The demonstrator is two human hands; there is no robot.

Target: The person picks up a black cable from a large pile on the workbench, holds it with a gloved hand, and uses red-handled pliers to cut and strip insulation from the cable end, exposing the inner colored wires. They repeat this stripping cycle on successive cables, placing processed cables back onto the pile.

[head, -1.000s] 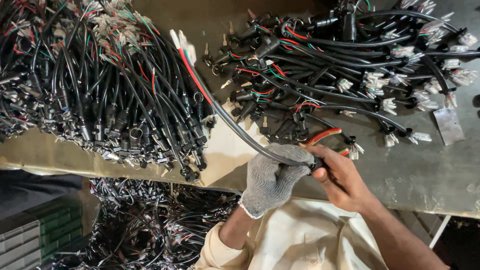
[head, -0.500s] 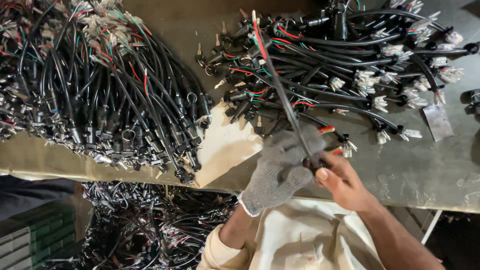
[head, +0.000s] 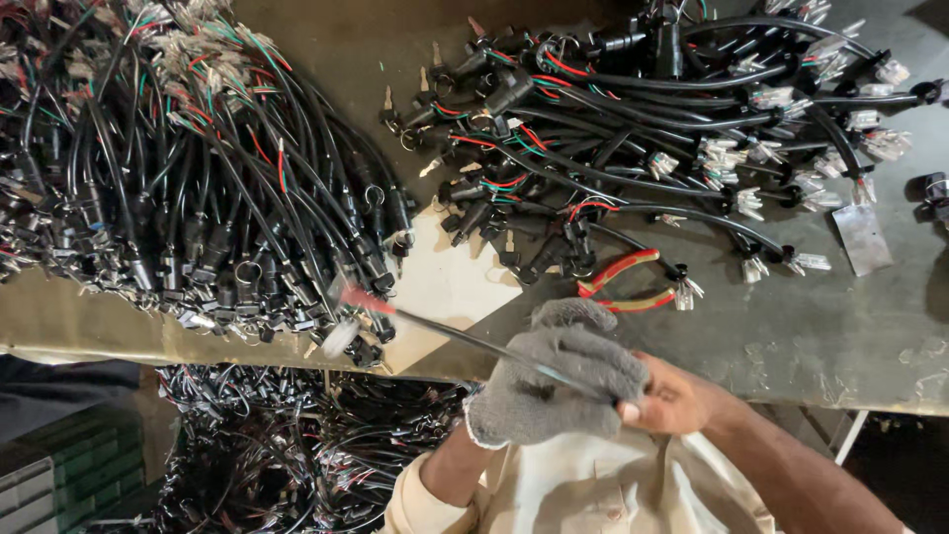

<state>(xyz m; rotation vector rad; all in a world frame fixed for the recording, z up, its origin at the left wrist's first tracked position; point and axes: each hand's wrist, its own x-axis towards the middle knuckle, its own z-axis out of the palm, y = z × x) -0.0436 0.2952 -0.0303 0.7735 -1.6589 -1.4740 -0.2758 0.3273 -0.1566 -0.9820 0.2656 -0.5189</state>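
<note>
My gloved left hand (head: 554, 381) fisted round black cable (head: 465, 341); bare right hand (head: 672, 400) pinching same cable. Cable tip blurred, over left harness pile (head: 198, 178). Red-handled pliers (head: 623, 282) just beyond.

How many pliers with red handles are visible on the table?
1. The red-handled pliers lie on the table, just beyond the gloved left hand, at the near edge of the right cable pile. More could be hidden under cables.
</note>
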